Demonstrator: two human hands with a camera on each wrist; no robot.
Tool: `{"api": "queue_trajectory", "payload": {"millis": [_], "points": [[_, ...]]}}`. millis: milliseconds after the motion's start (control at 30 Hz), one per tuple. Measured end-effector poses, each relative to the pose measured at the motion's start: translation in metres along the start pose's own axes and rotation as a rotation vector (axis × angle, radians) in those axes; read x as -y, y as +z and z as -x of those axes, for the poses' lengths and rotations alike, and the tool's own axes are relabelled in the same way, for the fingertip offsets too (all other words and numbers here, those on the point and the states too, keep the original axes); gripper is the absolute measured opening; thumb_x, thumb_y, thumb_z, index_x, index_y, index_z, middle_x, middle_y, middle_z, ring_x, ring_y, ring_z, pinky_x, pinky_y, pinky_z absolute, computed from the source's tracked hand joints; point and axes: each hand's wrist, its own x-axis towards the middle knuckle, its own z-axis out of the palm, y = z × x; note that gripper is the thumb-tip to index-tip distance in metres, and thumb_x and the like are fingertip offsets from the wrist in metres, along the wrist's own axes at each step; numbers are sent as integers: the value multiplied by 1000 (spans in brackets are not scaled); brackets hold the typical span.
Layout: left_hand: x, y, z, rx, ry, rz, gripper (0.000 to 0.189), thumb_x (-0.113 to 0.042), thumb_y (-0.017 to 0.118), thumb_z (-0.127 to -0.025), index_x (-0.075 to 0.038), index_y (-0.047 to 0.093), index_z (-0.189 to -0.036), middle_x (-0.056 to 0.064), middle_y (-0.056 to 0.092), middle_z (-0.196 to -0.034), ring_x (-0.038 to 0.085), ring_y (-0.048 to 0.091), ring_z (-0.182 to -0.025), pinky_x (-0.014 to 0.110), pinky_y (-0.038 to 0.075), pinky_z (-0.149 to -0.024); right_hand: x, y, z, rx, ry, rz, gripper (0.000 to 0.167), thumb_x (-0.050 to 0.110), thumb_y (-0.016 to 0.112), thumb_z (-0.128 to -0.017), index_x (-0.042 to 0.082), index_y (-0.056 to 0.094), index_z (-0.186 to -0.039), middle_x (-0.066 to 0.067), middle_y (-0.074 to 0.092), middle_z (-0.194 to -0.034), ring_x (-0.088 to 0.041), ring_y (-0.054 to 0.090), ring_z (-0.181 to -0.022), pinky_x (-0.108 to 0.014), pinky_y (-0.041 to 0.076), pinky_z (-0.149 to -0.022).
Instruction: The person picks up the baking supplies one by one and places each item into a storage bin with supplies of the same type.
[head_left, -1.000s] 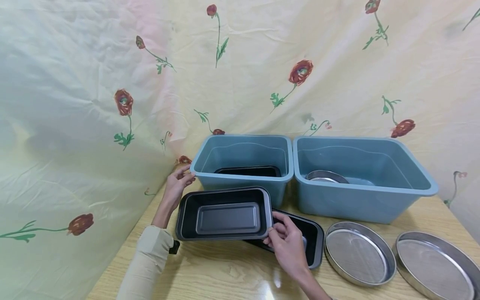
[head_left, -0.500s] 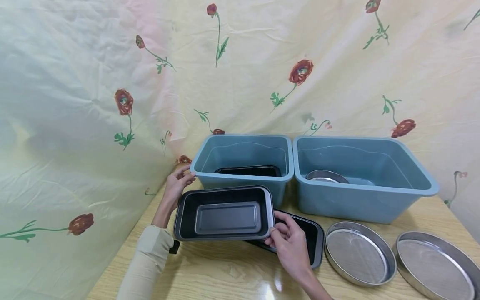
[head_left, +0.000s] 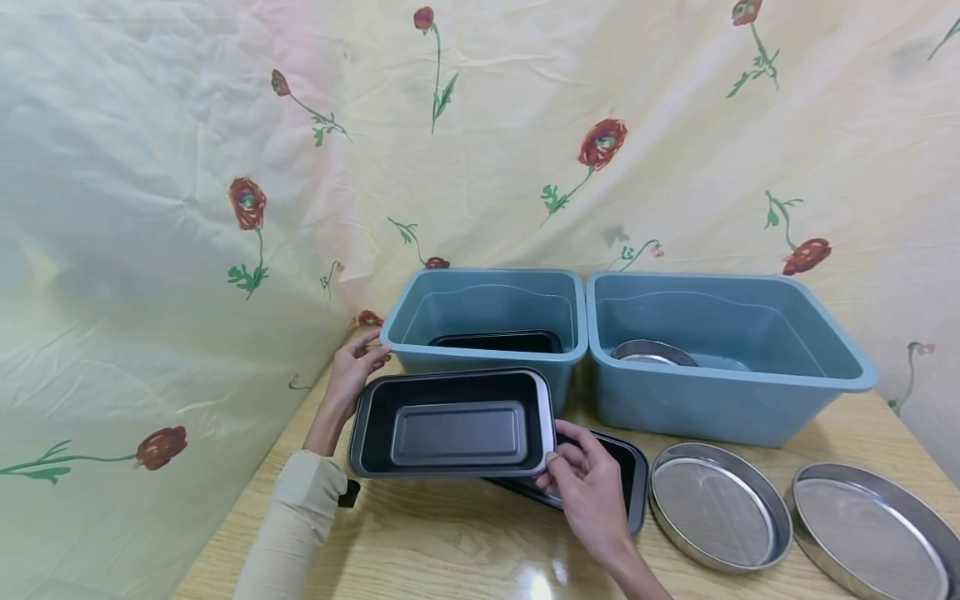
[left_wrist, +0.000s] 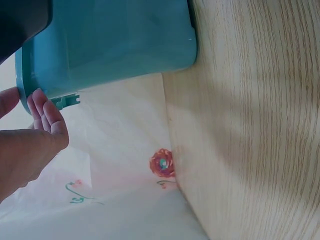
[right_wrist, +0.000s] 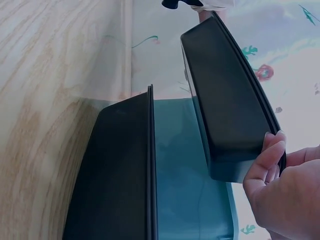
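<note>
My right hand pinches the right end of a black loaf pan, thumb on the rim and fingers beneath. The pan is held up in front of the left blue bin, its inside facing the head camera. In the right wrist view the loaf pan's dark outside shows. My left hand grips the left bin's front left corner, thumb and fingertips at the rim in the left wrist view. A second black loaf pan lies on the table, partly hidden by the held pan and right hand.
Another black pan sits inside the left bin. Beside it stands a wider blue bin with a round metal pan inside. Two round metal pans lie at the table's right. Flowered cloth hangs behind.
My right hand has shifted slightly right, and the held loaf pan has moved a little right and up with it. The left hand stays at the bin's corner.
</note>
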Motion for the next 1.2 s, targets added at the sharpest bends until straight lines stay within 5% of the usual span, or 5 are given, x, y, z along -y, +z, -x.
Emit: {"api": "queue_trajectory", "payload": {"millis": [1200], "points": [[-2,1,5,15,23,28,47,-12,66,-102,5,55,-144,0,67,-91,5,65,-77,18,53,-71,19,-16,-6,-18,-7,2,38,-13,52,-96,-6,57,-134,-22,71,-88,-19,66,-66,-26,56,-63]]}}
